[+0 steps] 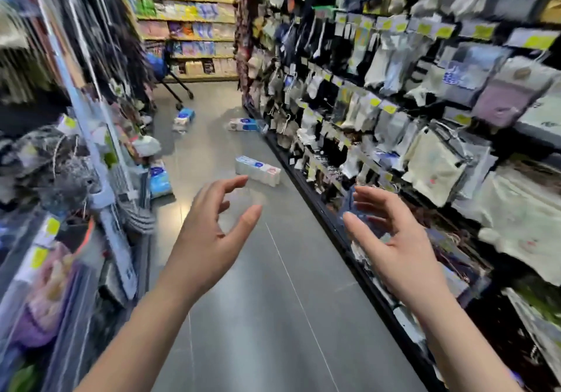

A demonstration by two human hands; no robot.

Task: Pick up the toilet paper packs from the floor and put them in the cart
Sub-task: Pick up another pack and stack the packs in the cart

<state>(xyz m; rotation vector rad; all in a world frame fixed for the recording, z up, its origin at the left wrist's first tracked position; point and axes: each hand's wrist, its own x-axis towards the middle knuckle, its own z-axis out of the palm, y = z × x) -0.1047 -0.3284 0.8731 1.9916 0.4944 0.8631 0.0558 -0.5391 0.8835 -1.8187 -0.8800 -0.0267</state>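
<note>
Both the left hand (209, 230) and right hand (391, 236), fingers spread and empty, reach toward the nearest toilet paper pack (258, 170) at 12 o'clock, likely needing a 2-handed side clamp.

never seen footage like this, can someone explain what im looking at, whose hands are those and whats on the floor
One picture, from a camera worn on a person's head, looking forward and down a shop aisle. The bare left hand and bare right hand are that person's own, both open and holding nothing. On the grey floor lie white-and-blue plastic-wrapped toilet paper packs: the nearest just beyond the hands, others further, one upright by the left rack. A dark-framed cart with a blue bag stands at the far end.
</note>
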